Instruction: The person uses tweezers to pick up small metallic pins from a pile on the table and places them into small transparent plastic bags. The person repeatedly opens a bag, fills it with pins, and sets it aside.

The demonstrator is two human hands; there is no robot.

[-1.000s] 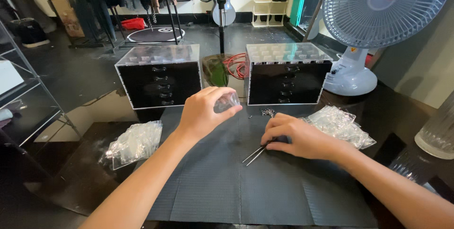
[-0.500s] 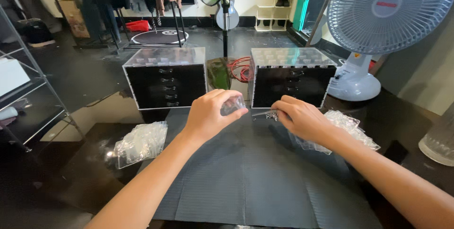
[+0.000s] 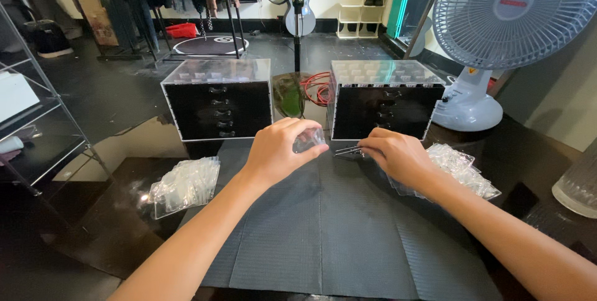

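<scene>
My left hand point(image 3: 280, 150) is curled around a small clear plastic bag point(image 3: 309, 140), held a little above the dark mat point(image 3: 323, 232). My right hand point(image 3: 398, 155) pinches a pair of metal tweezers point(image 3: 347, 150) whose tips point left toward the bag, a short gap between them. Both hands hover in front of the gap between two black drawer boxes. What is inside the small bag cannot be made out.
Two black drawer boxes with clear tops stand at the back, the left box point(image 3: 217, 99) and the right box point(image 3: 384, 97). Piles of clear bags lie at left point(image 3: 185, 184) and at right point(image 3: 463, 169). A white desk fan point(image 3: 497, 33) and a ribbed glass container point(image 3: 578, 183) stand at the right.
My right hand lifted the tweezers off the mat and brought them up and left toward the bag. My left hand stayed shut on the bag, shifting slightly.
</scene>
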